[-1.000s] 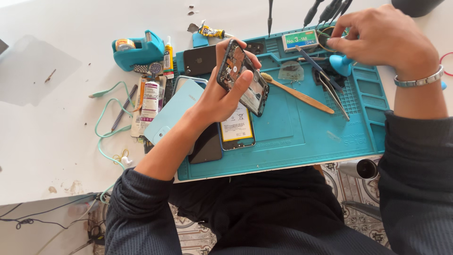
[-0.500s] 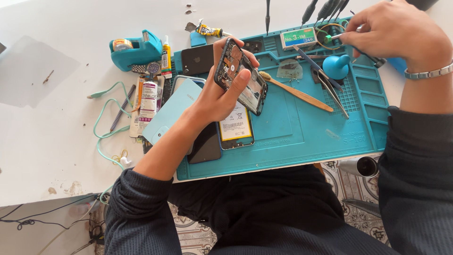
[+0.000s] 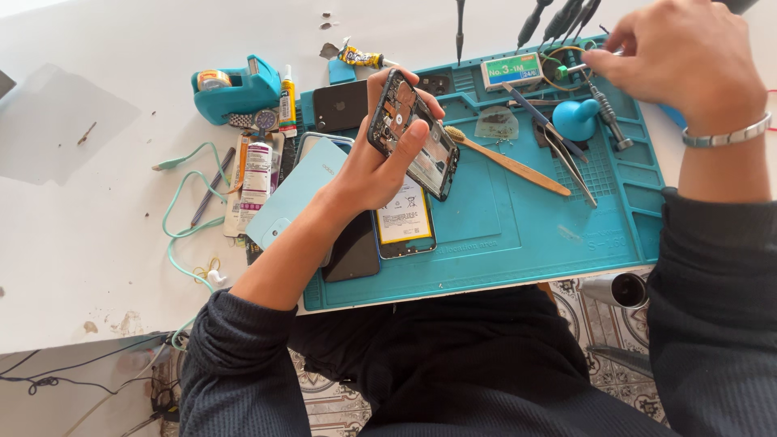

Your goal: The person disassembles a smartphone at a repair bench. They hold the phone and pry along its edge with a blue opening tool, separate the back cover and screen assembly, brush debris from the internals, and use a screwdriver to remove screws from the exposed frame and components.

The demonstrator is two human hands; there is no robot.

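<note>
From the head view, one opened phone (its back cover off, its insides showing) is clasped in the left hand, fingers wrapped round its edges, and is held tilted above the left half of one teal work mat. The right hand is at the far right of the mat, its fingertips pinched on a small silver tool beside a coil of wire. Lying flat on the mat under the held phone are one battery with a white label, one dark phone and one pale blue back cover; to their right lie one wooden-handled brush, one pair of tweezers and one blue suction cup. One teal tape dispenser stands on the white table at the far left. Against the frame half a second ago, the right hand has moved a little farther right and away, while the left hand keeps the phone in much the same place. The phone is thus in the left hand, well apart from the right.
</note>
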